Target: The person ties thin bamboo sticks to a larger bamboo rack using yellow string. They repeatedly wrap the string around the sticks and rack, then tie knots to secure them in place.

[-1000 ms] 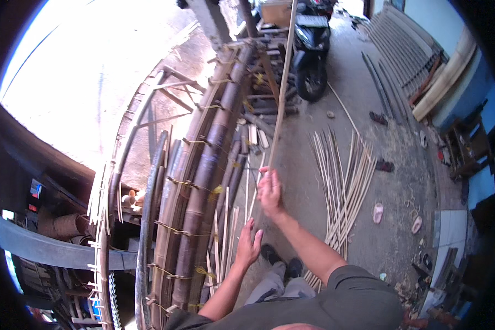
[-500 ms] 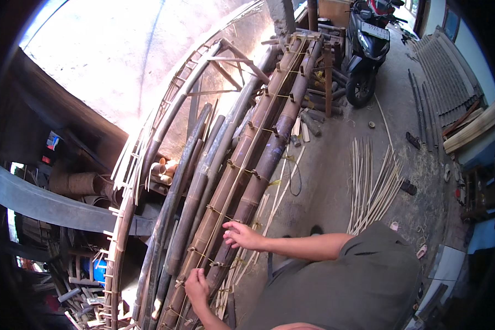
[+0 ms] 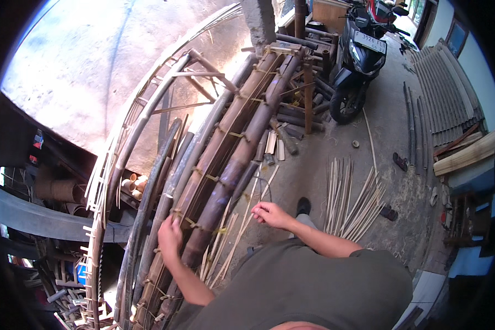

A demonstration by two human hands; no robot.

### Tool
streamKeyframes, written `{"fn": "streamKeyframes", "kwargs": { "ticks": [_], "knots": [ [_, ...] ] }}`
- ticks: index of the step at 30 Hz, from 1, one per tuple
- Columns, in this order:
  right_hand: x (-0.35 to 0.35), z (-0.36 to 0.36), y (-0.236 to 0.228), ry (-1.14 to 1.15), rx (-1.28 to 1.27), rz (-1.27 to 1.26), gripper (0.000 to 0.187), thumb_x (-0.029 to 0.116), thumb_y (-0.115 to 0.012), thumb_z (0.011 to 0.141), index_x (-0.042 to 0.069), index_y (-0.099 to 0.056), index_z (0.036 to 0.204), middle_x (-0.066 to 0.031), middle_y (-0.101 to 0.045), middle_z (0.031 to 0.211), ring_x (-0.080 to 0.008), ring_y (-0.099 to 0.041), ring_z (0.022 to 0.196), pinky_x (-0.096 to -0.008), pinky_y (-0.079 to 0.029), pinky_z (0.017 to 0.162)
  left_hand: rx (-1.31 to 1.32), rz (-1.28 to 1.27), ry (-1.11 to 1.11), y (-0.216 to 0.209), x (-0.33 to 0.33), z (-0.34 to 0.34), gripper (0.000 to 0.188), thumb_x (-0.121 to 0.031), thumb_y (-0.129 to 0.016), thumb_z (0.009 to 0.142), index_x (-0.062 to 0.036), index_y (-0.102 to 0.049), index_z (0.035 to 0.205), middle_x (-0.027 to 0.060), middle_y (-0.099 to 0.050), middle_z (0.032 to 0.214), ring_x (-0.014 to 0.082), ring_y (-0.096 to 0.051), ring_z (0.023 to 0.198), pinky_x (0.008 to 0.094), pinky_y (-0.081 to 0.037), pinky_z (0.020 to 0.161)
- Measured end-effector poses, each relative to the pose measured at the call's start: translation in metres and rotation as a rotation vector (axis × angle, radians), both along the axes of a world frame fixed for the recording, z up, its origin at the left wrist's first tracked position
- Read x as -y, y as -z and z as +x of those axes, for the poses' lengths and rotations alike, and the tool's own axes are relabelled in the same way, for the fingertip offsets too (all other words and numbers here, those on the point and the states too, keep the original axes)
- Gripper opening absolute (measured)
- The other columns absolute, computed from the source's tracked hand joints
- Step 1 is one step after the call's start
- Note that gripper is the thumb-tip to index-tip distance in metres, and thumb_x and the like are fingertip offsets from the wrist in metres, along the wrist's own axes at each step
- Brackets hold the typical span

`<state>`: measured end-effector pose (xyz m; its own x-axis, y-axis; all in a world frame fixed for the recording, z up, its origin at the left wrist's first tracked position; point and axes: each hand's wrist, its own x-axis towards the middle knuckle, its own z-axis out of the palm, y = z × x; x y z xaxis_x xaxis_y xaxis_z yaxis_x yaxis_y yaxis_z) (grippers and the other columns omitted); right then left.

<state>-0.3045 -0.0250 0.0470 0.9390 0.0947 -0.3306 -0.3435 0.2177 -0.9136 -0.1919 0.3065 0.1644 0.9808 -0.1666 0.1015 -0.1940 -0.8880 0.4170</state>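
The left hand (image 3: 169,237) rests flat on the bundle of lashed bamboo poles (image 3: 225,165), palm down, fingers spread over one pole just above a yellow tie (image 3: 191,222); it presses rather than clasps, so nothing is enclosed in it. Half a second earlier this hand sat lower on the bundle, near the bottom ties; it has since moved up the poles. The right hand (image 3: 270,213) hangs in the air just right of the bundle, fingers loosely curled; whether a thin strip lies between the fingers cannot be told. A second ago this hand gripped a long thin bamboo strip held upright; that strip is no longer in it and now appears to lie among the thin splints (image 3: 231,242) leaning against the poles' lower right side. Judgement: the strip is set down and attention has passed to the tied bundle itself.

The bundle leans diagonally from lower left to upper right, resting against a curved slatted frame (image 3: 127,132); a second loose sheaf of split strips (image 3: 349,198) lies on the concrete floor (image 3: 313,165), well apart to the right; a parked scooter (image 3: 357,60) stands beyond the bundle's upper end.
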Motion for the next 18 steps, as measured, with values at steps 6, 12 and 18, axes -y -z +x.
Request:
{"fn": "streamKeyframes", "kwargs": {
  "ticks": [6,12,18],
  "knots": [
    [0.182,0.032,-0.017,0.108,0.104,-0.114,0.023,0.019,-0.049,0.100,0.001,-0.063,0.104,-0.0022,-0.062,0.085,-0.0076,-0.057,0.072,-0.0244,-0.050,0.069,0.015,-0.266,0.334,-0.005,0.267,0.098,0.039,-0.022,-0.059,0.093,0.0005,-0.058,0.124,0.0240,-0.065,0.106,0.0357,-0.066,0.094,0.0397,-0.050,0.083],
    [0.298,0.085,-0.043,0.329,0.098,-0.082,0.024,0.020,-0.049,0.100,0.001,-0.063,0.102,-0.0018,-0.063,0.083,-0.0068,-0.055,0.071,-0.0229,-0.048,0.067,0.086,-0.265,0.369,0.012,0.445,0.212,0.029,-0.018,-0.059,0.091,-0.0007,-0.064,0.114,0.0230,-0.067,0.095,0.0381,-0.066,0.089,0.0432,-0.051,0.079],
    [0.356,0.139,-0.030,0.301,0.054,-0.001,0.022,0.020,-0.049,0.100,0.003,-0.063,0.102,-0.0024,-0.063,0.085,-0.0073,-0.057,0.073,-0.0224,-0.049,0.068,0.059,0.147,0.194,0.063,0.515,0.324,0.019,-0.018,-0.060,0.086,-0.0028,-0.070,0.091,0.0234,-0.067,0.091,0.0404,-0.065,0.087,0.0473,-0.052,0.078]
  ]
}}
